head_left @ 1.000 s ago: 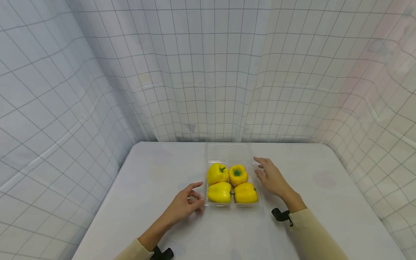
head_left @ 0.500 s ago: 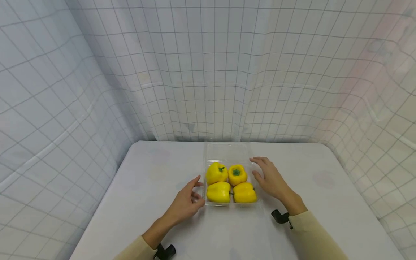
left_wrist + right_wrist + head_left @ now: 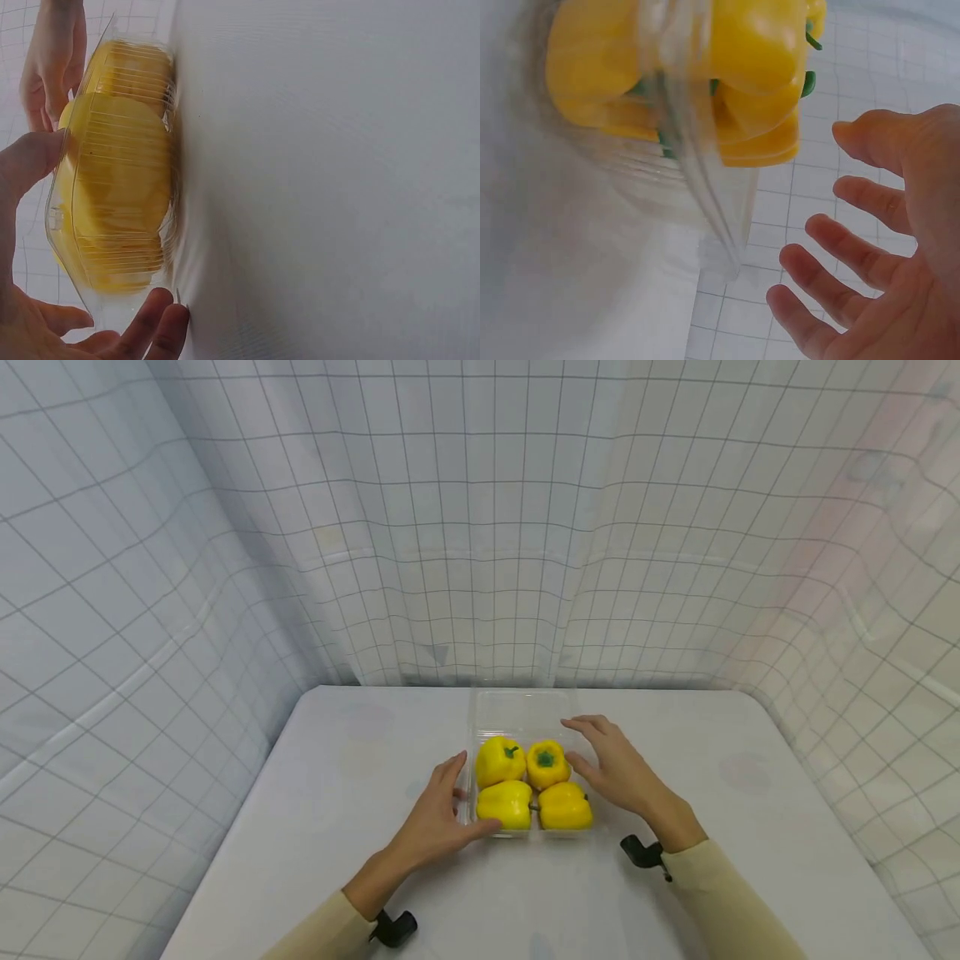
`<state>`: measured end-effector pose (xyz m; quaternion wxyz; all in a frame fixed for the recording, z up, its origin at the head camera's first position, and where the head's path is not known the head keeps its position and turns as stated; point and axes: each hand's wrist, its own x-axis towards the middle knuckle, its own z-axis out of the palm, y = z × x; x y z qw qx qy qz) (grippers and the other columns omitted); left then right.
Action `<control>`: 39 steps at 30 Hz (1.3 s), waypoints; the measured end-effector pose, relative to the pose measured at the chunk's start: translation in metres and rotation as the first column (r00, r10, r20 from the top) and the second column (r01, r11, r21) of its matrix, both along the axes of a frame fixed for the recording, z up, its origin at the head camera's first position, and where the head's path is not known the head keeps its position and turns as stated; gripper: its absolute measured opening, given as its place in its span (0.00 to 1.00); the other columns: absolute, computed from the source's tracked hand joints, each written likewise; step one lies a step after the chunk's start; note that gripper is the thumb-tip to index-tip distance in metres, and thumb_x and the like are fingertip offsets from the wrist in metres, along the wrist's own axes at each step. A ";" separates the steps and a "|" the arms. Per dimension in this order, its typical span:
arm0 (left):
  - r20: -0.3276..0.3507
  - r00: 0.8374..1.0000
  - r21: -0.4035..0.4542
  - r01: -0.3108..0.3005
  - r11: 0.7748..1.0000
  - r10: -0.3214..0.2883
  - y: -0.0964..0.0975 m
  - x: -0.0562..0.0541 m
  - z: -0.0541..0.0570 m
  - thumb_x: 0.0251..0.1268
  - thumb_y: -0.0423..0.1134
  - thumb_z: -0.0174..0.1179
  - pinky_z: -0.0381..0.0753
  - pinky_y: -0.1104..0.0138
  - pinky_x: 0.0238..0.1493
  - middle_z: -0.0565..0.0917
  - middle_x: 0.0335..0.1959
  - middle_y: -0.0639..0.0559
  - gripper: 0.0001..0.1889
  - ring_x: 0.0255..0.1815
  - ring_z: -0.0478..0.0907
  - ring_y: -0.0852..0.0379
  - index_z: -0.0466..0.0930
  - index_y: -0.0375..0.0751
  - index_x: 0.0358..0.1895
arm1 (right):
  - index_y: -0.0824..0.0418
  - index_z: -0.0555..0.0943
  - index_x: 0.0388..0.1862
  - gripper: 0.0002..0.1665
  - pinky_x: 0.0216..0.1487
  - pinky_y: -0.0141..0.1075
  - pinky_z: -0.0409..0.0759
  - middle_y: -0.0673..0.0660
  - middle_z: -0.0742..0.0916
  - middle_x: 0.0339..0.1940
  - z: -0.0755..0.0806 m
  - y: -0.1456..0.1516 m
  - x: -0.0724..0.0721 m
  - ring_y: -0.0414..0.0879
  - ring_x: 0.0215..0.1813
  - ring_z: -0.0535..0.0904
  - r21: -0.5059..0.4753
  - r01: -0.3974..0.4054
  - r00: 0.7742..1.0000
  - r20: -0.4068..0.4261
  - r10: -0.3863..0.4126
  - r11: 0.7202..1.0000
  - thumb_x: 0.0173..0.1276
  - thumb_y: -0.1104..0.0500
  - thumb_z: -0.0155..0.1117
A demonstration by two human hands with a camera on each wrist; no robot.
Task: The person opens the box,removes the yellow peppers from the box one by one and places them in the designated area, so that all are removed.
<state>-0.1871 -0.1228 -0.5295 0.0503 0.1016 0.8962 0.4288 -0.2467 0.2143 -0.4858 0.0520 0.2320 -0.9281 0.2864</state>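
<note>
Several yellow bell peppers (image 3: pixel 505 806) sit in a clear plastic clamshell box (image 3: pixel 57 219) whose lid (image 3: pixel 523 710) lies folded back toward the far table edge. At the front left corner of the box is my left hand (image 3: pixel 438 814), its thumb at the front rim and its fingers extended along the left side. Over the right side of the box my right hand (image 3: pixel 611 760) hovers with spread fingers, close to the far right pepper (image 3: pixel 547 765) with a green stem. In the right wrist view its fingers (image 3: pixel 870 251) hold nothing.
The box stands on a white table (image 3: pixel 360 760) near its far edge. White grid-patterned curtains (image 3: pixel 480 568) rise behind the table and on both sides. Each wrist wears a black device (image 3: pixel 395 928) at the beige sleeve's cuff.
My left hand has moved right and forward, its thumb now overlapping the front rim. My right hand has shifted left over the box's right side. The peppers stay in place.
</note>
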 end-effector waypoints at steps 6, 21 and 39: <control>-0.027 1.000 -0.004 0.011 1.000 -0.011 0.002 -0.005 -0.001 0.60 0.65 0.87 0.94 0.51 0.69 0.51 1.00 0.41 0.72 0.72 0.86 0.47 0.51 0.40 0.98 | 0.58 0.75 0.90 0.39 0.84 0.72 0.79 0.68 0.78 0.86 0.008 -0.012 -0.001 0.69 0.84 0.77 0.040 -0.033 0.997 0.073 0.030 0.999 0.86 0.50 0.75; -0.011 0.999 0.032 0.048 0.998 -0.047 0.001 -0.007 -0.003 0.61 0.63 0.88 0.93 0.47 0.72 0.50 1.00 0.39 0.73 0.73 0.86 0.44 0.48 0.37 0.98 | 0.53 0.80 0.87 0.41 0.76 0.67 0.88 0.67 0.81 0.77 0.014 -0.035 -0.004 0.64 0.74 0.82 0.162 -0.090 0.982 0.178 0.060 0.983 0.81 0.44 0.81; 0.003 0.998 0.022 0.058 0.998 -0.058 -0.001 -0.007 -0.004 0.62 0.64 0.87 0.92 0.46 0.74 0.49 1.01 0.40 0.73 0.76 0.85 0.42 0.47 0.39 0.98 | 0.54 0.82 0.84 0.41 0.78 0.65 0.87 0.65 0.80 0.75 0.018 -0.042 -0.012 0.62 0.73 0.80 0.182 -0.131 0.968 0.237 0.086 0.974 0.78 0.45 0.84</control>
